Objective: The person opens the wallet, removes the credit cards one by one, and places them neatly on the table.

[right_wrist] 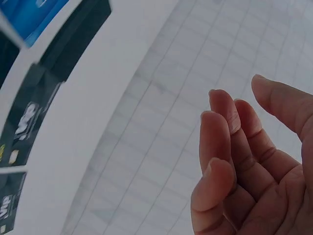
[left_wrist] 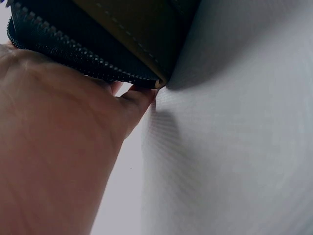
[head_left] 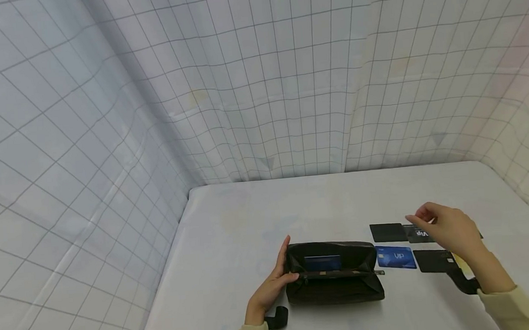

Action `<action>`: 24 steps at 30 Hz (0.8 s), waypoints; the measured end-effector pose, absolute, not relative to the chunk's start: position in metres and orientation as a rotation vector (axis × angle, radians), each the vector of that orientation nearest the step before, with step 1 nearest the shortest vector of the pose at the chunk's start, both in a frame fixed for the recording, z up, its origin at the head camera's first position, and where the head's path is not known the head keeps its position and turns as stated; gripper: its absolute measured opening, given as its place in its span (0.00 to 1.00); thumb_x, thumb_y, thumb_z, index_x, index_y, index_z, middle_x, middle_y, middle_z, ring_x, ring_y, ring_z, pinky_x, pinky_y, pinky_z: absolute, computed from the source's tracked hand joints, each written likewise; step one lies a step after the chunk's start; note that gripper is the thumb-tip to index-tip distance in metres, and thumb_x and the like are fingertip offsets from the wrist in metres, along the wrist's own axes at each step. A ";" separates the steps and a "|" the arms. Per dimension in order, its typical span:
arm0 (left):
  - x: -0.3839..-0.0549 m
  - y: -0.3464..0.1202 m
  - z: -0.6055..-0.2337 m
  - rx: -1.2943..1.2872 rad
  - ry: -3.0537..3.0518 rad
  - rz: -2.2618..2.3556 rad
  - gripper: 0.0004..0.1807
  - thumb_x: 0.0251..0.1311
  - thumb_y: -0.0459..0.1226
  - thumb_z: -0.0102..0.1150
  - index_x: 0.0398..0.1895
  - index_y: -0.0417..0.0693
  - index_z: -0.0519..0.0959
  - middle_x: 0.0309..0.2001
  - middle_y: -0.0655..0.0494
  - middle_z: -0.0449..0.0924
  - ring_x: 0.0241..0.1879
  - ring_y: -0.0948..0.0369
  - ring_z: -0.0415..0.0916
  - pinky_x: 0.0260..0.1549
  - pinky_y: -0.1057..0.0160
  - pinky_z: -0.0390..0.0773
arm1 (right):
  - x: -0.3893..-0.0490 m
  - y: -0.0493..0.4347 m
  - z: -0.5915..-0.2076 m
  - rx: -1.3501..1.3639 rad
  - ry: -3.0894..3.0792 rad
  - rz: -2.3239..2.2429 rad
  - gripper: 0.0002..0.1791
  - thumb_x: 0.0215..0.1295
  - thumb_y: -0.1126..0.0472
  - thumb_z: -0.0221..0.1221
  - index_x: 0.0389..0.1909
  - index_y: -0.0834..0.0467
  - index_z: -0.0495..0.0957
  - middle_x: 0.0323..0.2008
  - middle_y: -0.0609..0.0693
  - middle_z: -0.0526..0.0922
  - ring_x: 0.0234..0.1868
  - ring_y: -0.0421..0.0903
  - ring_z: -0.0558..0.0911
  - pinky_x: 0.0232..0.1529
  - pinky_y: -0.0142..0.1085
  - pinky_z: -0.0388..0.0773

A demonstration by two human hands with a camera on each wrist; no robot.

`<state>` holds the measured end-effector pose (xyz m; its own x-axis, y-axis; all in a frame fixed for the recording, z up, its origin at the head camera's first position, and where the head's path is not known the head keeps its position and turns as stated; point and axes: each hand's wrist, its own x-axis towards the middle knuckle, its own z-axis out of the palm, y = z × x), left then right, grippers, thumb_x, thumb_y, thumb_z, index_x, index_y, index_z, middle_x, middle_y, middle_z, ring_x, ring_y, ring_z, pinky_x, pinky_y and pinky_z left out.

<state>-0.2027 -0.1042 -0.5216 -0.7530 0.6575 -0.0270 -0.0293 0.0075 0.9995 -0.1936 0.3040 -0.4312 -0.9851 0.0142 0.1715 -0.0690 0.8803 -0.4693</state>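
A black zip wallet (head_left: 336,293) lies spread apart on the white table, with a blue card (head_left: 322,263) in its rear compartment. At the wallet's left end my left hand (head_left: 269,290) grips it, thumb over the inner edge. The left wrist view shows the zipper teeth (left_wrist: 73,46) of the wallet close above the fingers. My right hand (head_left: 455,228) hovers over the cards at the right, fingers loosely bent, with nothing between thumb and fingertips. Below it is a dark Vip card (head_left: 415,233), partly hidden by the hand.
Right of the wallet lie a blue VIP card (head_left: 395,257), a plain black card (head_left: 388,232), another black card (head_left: 429,261) and a yellow card (head_left: 462,265) partly covered by the right wrist. White gridded curtains (head_left: 279,108) enclose the table (head_left: 232,227) at the back and sides.
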 end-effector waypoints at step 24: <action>-0.211 -0.105 -0.546 0.616 1.783 1.836 0.43 0.67 0.35 0.45 0.72 0.72 0.30 0.70 0.74 0.19 0.69 0.59 0.15 0.63 0.37 0.30 | -0.200 0.160 -0.438 1.014 -2.964 0.866 0.10 0.62 0.44 0.56 0.26 0.41 0.80 0.20 0.31 0.77 0.18 0.28 0.70 0.23 0.28 0.68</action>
<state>-0.2105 -0.1049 -0.5455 -0.7704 0.6371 -0.0242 -0.0430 -0.0140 0.9990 -0.1995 0.1601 -0.4375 -0.7999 -0.5964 0.0669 -0.5386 0.6642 -0.5185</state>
